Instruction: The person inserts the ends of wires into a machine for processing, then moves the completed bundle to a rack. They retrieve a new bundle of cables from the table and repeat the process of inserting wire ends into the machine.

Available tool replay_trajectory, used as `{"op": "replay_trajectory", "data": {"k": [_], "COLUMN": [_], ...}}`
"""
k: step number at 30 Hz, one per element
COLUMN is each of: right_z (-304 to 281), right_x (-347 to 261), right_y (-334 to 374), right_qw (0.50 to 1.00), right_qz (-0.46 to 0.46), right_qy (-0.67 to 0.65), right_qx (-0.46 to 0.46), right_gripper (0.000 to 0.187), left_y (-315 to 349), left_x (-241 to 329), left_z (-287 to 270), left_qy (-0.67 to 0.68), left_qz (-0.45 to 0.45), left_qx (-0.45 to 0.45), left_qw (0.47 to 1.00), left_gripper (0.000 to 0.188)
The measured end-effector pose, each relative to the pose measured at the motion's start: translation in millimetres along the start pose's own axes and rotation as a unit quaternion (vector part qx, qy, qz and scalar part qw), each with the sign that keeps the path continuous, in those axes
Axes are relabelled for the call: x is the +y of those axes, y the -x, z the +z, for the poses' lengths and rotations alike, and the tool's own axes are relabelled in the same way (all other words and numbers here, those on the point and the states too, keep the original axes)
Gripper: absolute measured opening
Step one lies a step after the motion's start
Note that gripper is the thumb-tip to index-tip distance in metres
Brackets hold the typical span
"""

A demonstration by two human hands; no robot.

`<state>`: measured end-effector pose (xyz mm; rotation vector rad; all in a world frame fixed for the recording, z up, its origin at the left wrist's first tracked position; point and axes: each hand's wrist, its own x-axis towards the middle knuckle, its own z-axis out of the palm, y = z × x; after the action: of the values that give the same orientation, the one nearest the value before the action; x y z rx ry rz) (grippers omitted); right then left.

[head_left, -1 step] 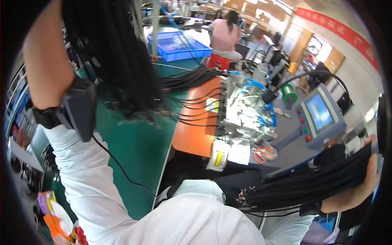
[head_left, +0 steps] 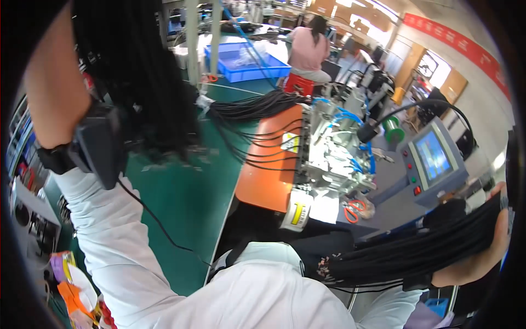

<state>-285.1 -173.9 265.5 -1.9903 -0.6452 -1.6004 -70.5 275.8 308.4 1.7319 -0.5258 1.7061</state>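
My left hand (head_left: 52, 82) is raised at the upper left, its fingers cut off by the picture's edge. A thick bundle of black cables (head_left: 137, 77) hangs down beside it in the air, blurred, its loose ends over the green tabletop (head_left: 181, 203). Low on the right, my right hand (head_left: 479, 255) is closed around a second bundle of black cables (head_left: 405, 249). That bundle lies nearly level, and its stripped, coppery ends (head_left: 329, 266) point toward my body. Each wrist wears a black strap; a dark box (head_left: 98, 145) sits on the left one.
A metal machine (head_left: 334, 159) with blue tubes stands ahead, black cables (head_left: 263, 107) running to it over an orange plate (head_left: 268, 181). Nearby are a screen panel (head_left: 435, 156), orange-handled scissors (head_left: 354, 210) and a blue tray (head_left: 249, 71). A person in pink (head_left: 308, 49) sits beyond.
The bundle at my left hand has swung a little left, uncovering more of the cables on the table. The whole view has shifted slightly. My right hand keeps its bundle in place.
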Motion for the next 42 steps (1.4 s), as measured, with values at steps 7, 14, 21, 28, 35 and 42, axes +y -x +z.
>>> {"op": "replay_trajectory", "data": {"k": [7, 14, 21, 28, 35, 42], "right_z": [74.7, 163.2, 303.8, 429.6, 337.7, 307.5], "right_x": [1.5, 22.6, 59.9, 128.1, 131.5, 126.3], "right_y": [-18.1, -48.0, -43.5, -26.8, 1.5, 177.5], "right_qw": [0.979, 0.917, 0.85, 0.939, 0.867, 0.842], "right_qz": [0.112, 0.287, 0.228, 0.073, 0.15, 0.124], "right_qy": [-0.172, -0.142, -0.177, -0.128, -0.104, 0.046], "right_qx": [-0.019, -0.238, -0.441, -0.312, -0.464, -0.523], "right_gripper": [0.054, 0.066, 0.05, 0.048, 0.041, 0.058], "left_y": [-38.6, 13.6, 85.5, 205.9, 303.9, 349.7], "left_x": [-166.0, -104.9, -165.7, -287.2, -260.3, -172.5], "left_z": [-143.8, -57.1, -48.0, -4.3, 102.0, 218.3], "left_qy": [-0.093, -0.213, -0.399, -0.519, -0.151, 0.125], "left_qz": [-0.104, -0.136, -0.256, -0.045, -0.352, -0.62], "left_qx": [-0.209, -0.31, -0.284, -0.138, -0.299, -0.326], "left_qw": [0.968, 0.917, 0.833, 0.843, 0.874, 0.703], "left_gripper": [0.045, 0.059, 0.062, 0.056, 0.052, 0.07]}}
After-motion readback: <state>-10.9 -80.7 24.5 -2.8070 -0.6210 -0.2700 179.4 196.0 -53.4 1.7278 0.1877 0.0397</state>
